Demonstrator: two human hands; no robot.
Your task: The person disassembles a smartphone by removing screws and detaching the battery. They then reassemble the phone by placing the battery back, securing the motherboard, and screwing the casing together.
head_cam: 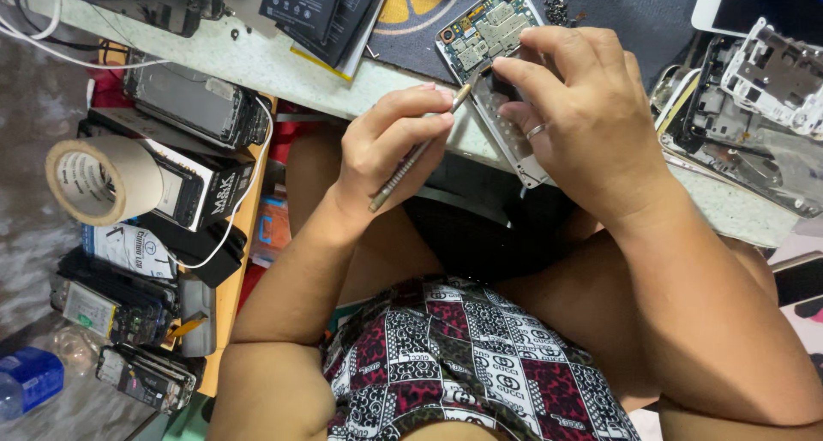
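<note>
The counter (283, 68) carries the opened phone (493, 30) near its front edge, circuit board up, with a battery (313, 4) lying to its left and stripped frames (754, 90) well off to its right. My right hand (583, 120) lies over the phone's lower half, fingers closed on its body, a ring on one of them. My left hand (390, 145) has its fingers pinched on a thin metal tool (420, 150), whose tip touches the phone just below the board.
</note>
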